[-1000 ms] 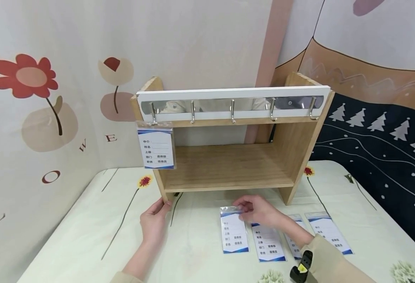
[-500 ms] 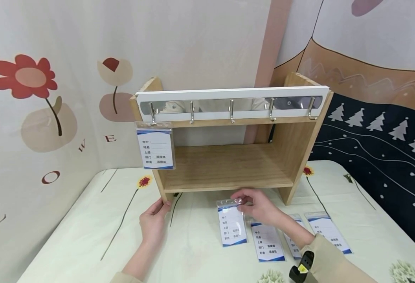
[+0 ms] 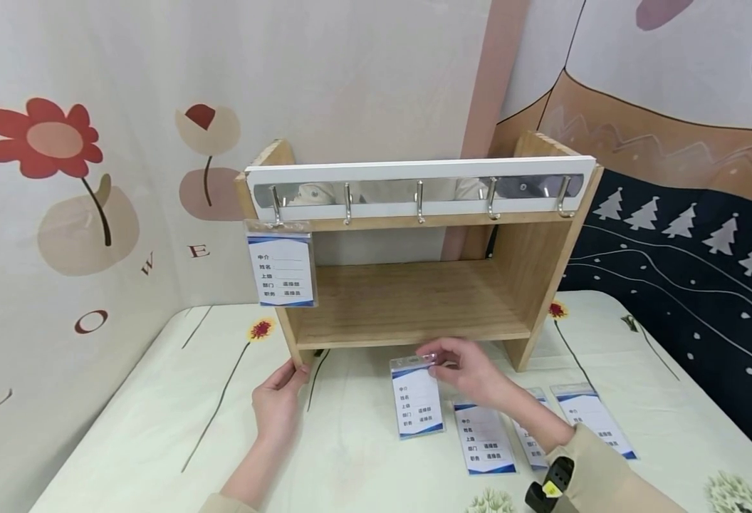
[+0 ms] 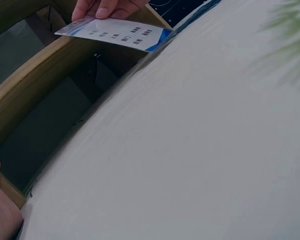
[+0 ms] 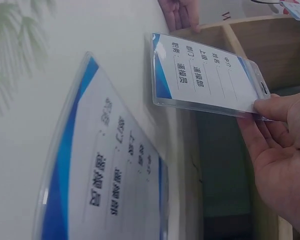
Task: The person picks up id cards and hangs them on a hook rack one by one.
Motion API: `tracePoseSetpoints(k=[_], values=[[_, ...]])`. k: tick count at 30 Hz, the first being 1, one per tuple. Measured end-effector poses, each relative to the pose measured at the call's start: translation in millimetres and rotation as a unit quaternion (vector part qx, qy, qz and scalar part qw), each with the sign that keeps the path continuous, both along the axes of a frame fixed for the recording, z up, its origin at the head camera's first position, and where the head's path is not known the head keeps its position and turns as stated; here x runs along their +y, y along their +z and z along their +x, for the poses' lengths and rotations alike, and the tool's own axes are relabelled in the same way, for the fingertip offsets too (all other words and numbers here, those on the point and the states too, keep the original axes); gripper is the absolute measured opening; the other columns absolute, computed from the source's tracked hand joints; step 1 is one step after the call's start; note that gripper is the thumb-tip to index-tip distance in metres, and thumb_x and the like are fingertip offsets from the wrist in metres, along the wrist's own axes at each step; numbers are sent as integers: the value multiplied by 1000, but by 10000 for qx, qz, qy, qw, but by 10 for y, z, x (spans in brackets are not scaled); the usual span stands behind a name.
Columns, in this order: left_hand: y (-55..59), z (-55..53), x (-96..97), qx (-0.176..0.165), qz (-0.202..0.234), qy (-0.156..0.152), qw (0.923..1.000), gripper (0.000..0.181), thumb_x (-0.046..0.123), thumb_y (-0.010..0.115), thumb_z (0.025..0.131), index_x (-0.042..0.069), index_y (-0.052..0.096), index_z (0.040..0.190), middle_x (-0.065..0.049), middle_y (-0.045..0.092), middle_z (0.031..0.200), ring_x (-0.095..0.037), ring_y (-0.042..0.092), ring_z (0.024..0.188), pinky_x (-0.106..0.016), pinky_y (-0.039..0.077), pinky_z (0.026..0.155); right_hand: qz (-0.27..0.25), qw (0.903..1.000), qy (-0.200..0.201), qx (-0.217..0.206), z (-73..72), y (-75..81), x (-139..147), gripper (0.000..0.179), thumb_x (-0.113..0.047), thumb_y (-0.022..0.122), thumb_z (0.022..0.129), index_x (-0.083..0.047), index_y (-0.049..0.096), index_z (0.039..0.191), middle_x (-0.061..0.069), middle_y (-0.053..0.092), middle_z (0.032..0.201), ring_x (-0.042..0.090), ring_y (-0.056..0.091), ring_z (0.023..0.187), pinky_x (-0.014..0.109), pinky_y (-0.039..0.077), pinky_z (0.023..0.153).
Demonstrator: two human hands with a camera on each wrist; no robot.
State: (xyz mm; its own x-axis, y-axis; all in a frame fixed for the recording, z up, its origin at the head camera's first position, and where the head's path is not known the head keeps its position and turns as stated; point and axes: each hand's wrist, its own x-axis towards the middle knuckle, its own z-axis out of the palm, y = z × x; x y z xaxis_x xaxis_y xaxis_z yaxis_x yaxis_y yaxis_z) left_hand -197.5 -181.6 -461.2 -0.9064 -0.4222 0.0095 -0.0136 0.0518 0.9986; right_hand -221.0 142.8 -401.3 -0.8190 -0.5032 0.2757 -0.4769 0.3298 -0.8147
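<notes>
My right hand (image 3: 468,369) pinches the top right corner of a badge in a clear plastic sleeve (image 3: 417,399), thumb on the front and fingers behind. In the right wrist view this badge (image 5: 205,72) is raised off the cloth, its slotted end by the thumb. My left hand (image 3: 278,399) grips the foot of the left side panel of a wooden shelf (image 3: 414,303). Another badge (image 3: 283,267) hangs from the leftmost hook (image 3: 276,204) on the white rail (image 3: 421,167) along the shelf's front.
Several more hooks run along the rail, with nothing hanging on them. On the flowered tablecloth (image 3: 350,456) lie a badge (image 3: 486,438), one partly under my right forearm (image 3: 530,449), and another at the right (image 3: 595,420). A printed curtain (image 3: 382,78) stands behind the shelf.
My right hand has lifted the badge off the cloth and brought it slightly up and left, toward the shelf. The left hand has stayed on the shelf's foot.
</notes>
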Motion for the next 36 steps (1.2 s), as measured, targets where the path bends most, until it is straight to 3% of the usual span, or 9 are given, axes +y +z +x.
tracePoseSetpoints(k=[7, 16, 23, 27, 32, 36], values=[[5, 6, -2, -13, -35, -19, 10000, 43, 16, 69, 99, -2, 63, 137, -23, 63, 132, -11, 66, 108, -7, 48, 81, -18, 9998, 85, 157, 2, 116, -25, 29, 7, 66, 95, 3, 68, 123, 16, 70, 119, 29, 67, 106, 31, 57, 90], [12, 5, -2, 6, -38, 7, 10000, 42, 15, 69, 98, -3, 63, 136, -24, 63, 131, -14, 66, 109, -8, 48, 81, 6, 9995, -221, 236, 8, 294, -101, 30, 6, 65, 96, -6, 70, 123, 8, 71, 120, 23, 65, 105, 36, 55, 95], [6, 4, 8, 48, 42, 19, 10000, 41, 13, 69, 98, -4, 63, 135, -25, 63, 131, -1, 66, 99, -8, 49, 81, -233, 9978, -402, 468, -10, 365, -122, 31, 7, 65, 96, -4, 70, 124, 10, 72, 121, 23, 67, 105, 31, 57, 89], [-1, 2, 9, 83, 12, 39, 10000, 41, 13, 69, 98, -4, 63, 135, -25, 64, 129, 3, 65, 95, -8, 49, 81, -530, 9942, -446, 824, -19, 406, -134, 31, 11, 66, 94, -2, 70, 123, 11, 72, 120, 23, 68, 103, 27, 57, 85], [5, 3, 9, 81, -51, 54, 9999, 41, 14, 70, 98, -4, 64, 135, -24, 64, 129, 6, 65, 91, -8, 49, 80, -924, 9833, -491, 1488, -45, 482, -167, 31, 15, 67, 91, 0, 71, 119, 11, 73, 115, 22, 67, 99, 25, 57, 84], [19, 7, 16, 42, -39, 45, 10000, 41, 15, 70, 98, -3, 64, 135, -24, 64, 129, 4, 65, 93, -7, 48, 80, -1148, 9763, -511, 1764, -76, 540, -190, 31, 17, 67, 90, 3, 70, 117, 14, 73, 114, 22, 66, 99, 23, 57, 83]])
